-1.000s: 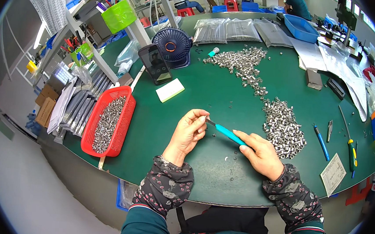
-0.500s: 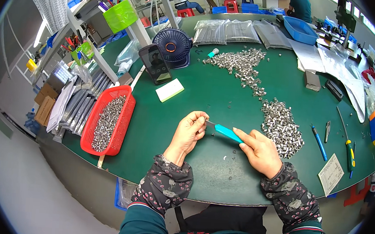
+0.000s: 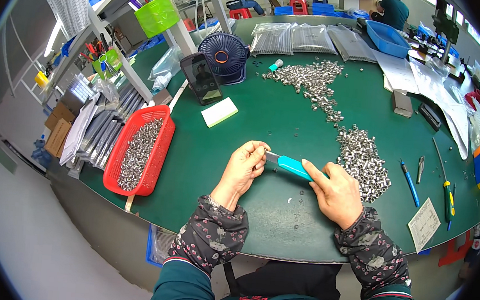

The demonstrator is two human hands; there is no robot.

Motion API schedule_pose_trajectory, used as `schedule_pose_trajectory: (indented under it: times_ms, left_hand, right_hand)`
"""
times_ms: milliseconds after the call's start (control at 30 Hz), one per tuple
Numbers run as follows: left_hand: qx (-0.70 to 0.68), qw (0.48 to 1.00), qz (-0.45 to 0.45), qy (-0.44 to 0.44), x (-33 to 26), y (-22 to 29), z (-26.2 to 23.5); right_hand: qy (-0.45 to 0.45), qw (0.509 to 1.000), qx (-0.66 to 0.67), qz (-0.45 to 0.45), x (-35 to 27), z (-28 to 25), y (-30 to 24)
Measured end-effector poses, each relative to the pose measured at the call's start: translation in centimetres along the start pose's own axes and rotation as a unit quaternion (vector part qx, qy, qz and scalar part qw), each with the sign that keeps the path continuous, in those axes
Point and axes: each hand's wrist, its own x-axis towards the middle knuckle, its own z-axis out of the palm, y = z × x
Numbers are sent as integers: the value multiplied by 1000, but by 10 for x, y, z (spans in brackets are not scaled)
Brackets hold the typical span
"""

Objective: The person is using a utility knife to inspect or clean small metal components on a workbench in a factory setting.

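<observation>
My right hand (image 3: 335, 191) grips a turquoise-handled tool (image 3: 291, 166) whose metal tip points left. My left hand (image 3: 244, 166) is closed around a small part at that tip; the part itself is hidden by the fingers. Both hands hover low over the green table (image 3: 264, 124), near its front edge. A heap of small silver metal rings (image 3: 362, 157) lies just right of my right hand, and a longer trail of them (image 3: 313, 82) runs toward the back.
A red basket (image 3: 156, 160) holding metal parts stands at the left. Behind are a white block (image 3: 219, 112), a phone on a stand (image 3: 202, 79), a small fan (image 3: 225, 56). Screwdrivers and pens (image 3: 445, 189) lie right. Blue tray (image 3: 388, 39) at back.
Both hands stay in place at the front of the table; the tool stays at my left fingers with only slight shifts.
</observation>
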Motion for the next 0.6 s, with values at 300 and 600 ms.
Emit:
schedule_pose_trajectory:
  times_ms: [300, 600]
  left_hand:
    - [8, 1000, -5, 2, -2, 2, 1]
    - [22, 1000, -15, 10, -2, 3, -1]
  right_hand:
    - [35, 998, -42, -38, 2, -1, -1]
    - [39, 996, -67, -53, 3, -1, -1]
